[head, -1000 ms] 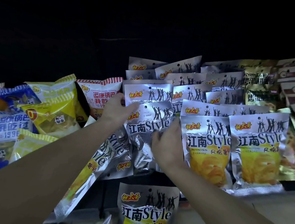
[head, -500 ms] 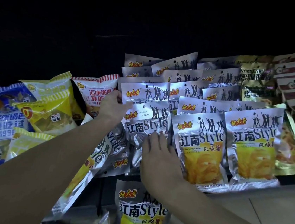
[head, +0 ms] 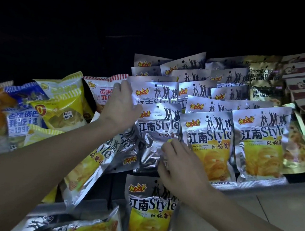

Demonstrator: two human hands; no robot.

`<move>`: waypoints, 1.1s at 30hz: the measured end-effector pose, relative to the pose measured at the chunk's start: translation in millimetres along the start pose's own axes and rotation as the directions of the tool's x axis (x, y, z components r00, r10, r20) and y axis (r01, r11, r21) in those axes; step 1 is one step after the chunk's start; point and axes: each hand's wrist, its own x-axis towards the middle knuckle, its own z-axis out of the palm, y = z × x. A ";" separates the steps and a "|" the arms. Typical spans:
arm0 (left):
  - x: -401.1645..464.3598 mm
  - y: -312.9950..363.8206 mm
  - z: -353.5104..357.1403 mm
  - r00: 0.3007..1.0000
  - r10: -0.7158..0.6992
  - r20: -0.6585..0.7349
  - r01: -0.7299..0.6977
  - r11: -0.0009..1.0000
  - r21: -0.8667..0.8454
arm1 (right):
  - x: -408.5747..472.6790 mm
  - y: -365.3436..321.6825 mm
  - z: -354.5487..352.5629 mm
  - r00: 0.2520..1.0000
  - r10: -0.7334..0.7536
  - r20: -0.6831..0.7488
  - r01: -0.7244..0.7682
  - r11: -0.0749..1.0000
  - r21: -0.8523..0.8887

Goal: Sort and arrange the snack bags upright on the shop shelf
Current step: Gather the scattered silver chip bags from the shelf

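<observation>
left hand (head: 119, 105) rests at the top left edge of the front silver chip bag (head: 156, 133), fingers reaching up over the header of the bag behind; fingers look mostly straight, steadying rather than gripping, thumb contact hard to see. right hand (head: 177, 163) sits low on the same bag, fingers loosely curled against its crinkled bottom half; cannot tell if it pinches foil or just pushes.

that bag stands at the left end of the front row on the shelf (head: 304, 179), touching the next upright bag (head: 208, 146) on its right. to its left a fallen bag (head: 92, 165) leans tilted, partly under the left forearm. one more bag (head: 149, 208) stands below the shelf front, another lies at the bottom edge. yellow and blue bags (head: 59, 104) are piled far left.

handling guess: light, air-puffed foil, soft and crumply, slick surface, chips inside break easily. bottom of the front bag already looks dented. best hold is probably the flat sealed header or the side seams, not the middle. squeeze lightly. bags likely slide forward and topple unless packed against neighbours. dim light, so edges are hard to read.
</observation>
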 end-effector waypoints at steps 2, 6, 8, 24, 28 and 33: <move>-15.7 -1.6 -1.5 0.993 0.082 0.081 -0.088 0.993 0.075 | -12.7 4.6 1.0 0.998 0.039 0.059 -0.040 0.999 0.019; -39.1 -3.5 4.4 0.963 0.027 0.268 -0.066 0.988 0.141 | -9.4 6.1 -5.0 0.973 0.187 0.135 -0.200 0.976 0.089; -43.9 -1.1 7.7 0.944 -0.001 0.331 -0.064 0.981 0.184 | 1.0 0.8 -6.1 0.961 0.240 0.137 -0.253 0.963 0.092; -33.8 16.9 4.0 0.914 0.028 0.406 -0.007 0.999 -0.053 | 23.5 -13.5 -17.8 0.832 0.511 0.216 -0.487 0.488 0.724; -29.1 28.5 -6.7 0.881 -0.092 0.464 0.172 0.976 -0.134 | 34.8 -9.5 -22.5 0.794 0.510 0.332 -0.562 0.408 0.719; -30.0 40.4 -9.3 0.831 -0.156 0.534 0.249 0.963 -0.106 | 33.1 -19.2 -27.3 0.891 0.423 0.164 -0.395 0.546 0.739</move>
